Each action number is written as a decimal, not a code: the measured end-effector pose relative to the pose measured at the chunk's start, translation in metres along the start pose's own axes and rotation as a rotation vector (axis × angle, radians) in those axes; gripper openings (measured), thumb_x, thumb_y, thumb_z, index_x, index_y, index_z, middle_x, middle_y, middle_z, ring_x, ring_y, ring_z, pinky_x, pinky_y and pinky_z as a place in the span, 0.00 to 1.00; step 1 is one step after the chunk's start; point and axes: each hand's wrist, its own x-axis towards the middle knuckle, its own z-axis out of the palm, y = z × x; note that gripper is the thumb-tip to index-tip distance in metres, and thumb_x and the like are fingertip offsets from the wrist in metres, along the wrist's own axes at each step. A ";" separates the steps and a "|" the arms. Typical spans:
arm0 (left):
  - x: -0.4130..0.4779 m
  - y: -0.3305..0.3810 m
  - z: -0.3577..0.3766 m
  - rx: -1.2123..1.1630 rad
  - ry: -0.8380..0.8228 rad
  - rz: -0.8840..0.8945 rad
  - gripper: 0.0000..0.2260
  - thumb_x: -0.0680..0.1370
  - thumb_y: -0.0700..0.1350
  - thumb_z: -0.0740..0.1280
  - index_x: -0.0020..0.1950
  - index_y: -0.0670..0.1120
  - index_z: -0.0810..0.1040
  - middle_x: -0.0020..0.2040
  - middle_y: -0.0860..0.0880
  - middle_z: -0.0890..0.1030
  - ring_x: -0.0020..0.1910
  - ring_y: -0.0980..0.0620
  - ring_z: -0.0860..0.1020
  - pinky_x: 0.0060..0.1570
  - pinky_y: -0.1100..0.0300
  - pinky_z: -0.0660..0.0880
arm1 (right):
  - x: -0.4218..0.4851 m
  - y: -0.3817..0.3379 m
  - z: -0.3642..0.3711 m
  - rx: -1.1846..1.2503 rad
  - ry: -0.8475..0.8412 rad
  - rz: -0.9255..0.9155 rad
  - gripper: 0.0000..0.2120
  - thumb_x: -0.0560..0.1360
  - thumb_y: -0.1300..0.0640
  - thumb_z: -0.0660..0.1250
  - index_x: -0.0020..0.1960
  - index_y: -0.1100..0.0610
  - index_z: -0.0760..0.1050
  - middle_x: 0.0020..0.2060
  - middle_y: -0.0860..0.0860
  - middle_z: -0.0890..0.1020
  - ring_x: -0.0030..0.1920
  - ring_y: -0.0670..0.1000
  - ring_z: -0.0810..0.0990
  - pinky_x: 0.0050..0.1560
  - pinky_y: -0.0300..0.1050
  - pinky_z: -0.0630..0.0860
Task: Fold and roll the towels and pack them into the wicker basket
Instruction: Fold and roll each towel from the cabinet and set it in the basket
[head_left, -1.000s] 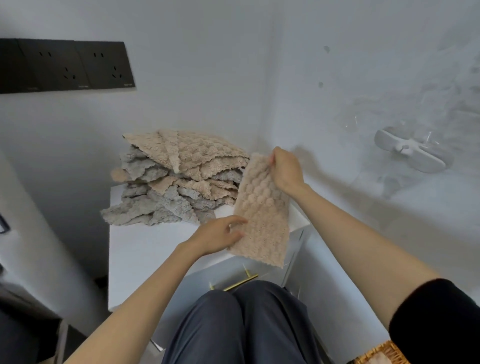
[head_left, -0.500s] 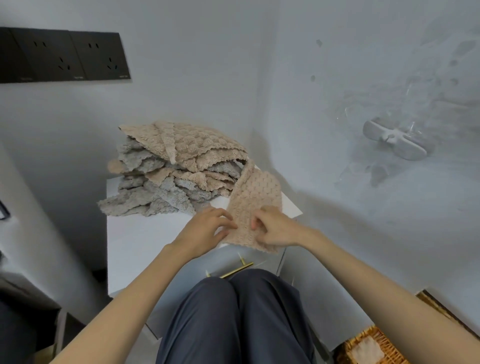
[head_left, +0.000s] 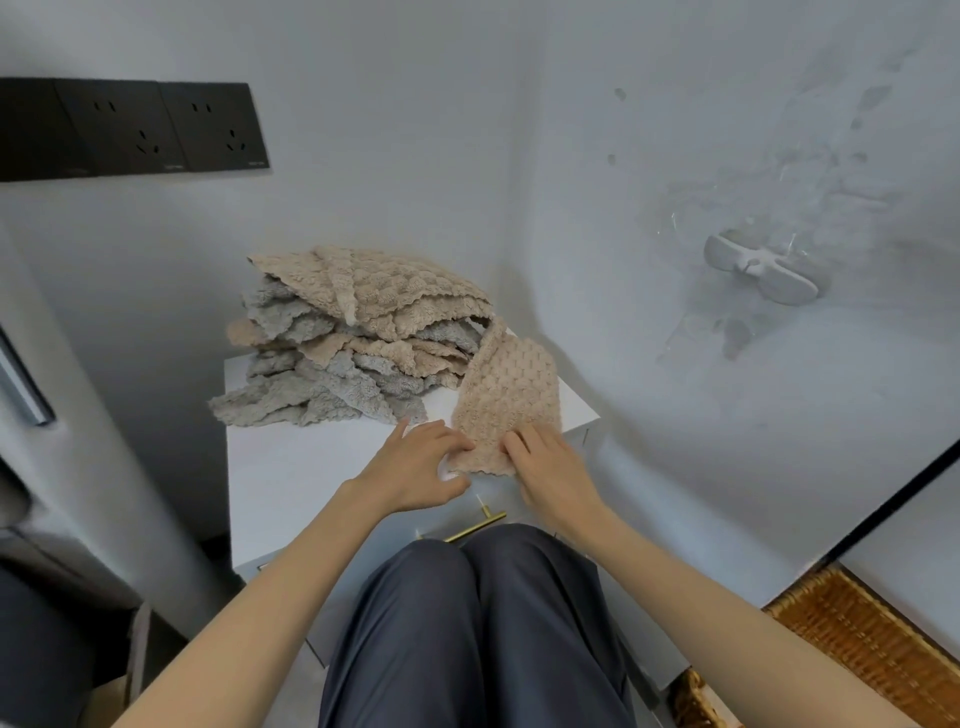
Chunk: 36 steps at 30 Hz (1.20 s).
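A folded beige towel (head_left: 506, 395) lies as a long strip on the white cabinet top (head_left: 291, 467), its far end leaning against the towel pile. My left hand (head_left: 421, 467) and my right hand (head_left: 545, 462) both pinch its near edge from either side. A messy pile of beige and grey towels (head_left: 353, 338) fills the back of the cabinet top. The wicker basket (head_left: 862, 634) sits low at the right, partly cut off by the frame edge and my right arm.
Walls close in behind and to the right of the cabinet. Black wall sockets (head_left: 130, 130) hang upper left. A white wall holder (head_left: 763, 270) sticks out on the right wall. My knees (head_left: 467, 597) are right under the cabinet's brass drawer handle (head_left: 475, 527).
The towel went from hanging in the air from my raised right hand to lying on the cabinet top. My right hand came down to its near edge beside my left hand.
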 end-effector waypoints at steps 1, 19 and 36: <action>0.000 0.001 -0.001 0.023 -0.010 -0.002 0.24 0.75 0.59 0.63 0.70 0.55 0.69 0.69 0.57 0.69 0.71 0.56 0.62 0.74 0.46 0.46 | 0.000 0.004 -0.003 0.038 0.003 0.001 0.12 0.66 0.67 0.71 0.48 0.60 0.77 0.42 0.53 0.79 0.42 0.55 0.78 0.42 0.43 0.73; 0.025 0.034 0.013 -0.295 0.301 -0.149 0.19 0.80 0.57 0.60 0.42 0.45 0.80 0.42 0.50 0.83 0.36 0.50 0.77 0.47 0.53 0.74 | -0.011 0.075 -0.038 0.451 -0.199 0.473 0.13 0.78 0.50 0.63 0.35 0.50 0.71 0.30 0.48 0.75 0.38 0.49 0.72 0.37 0.44 0.64; 0.053 0.036 0.017 -0.331 0.234 -0.441 0.16 0.76 0.58 0.65 0.33 0.50 0.77 0.32 0.55 0.78 0.39 0.52 0.77 0.55 0.51 0.72 | 0.004 0.045 -0.016 0.141 0.161 0.386 0.10 0.69 0.67 0.68 0.50 0.59 0.74 0.45 0.53 0.77 0.47 0.56 0.74 0.44 0.50 0.72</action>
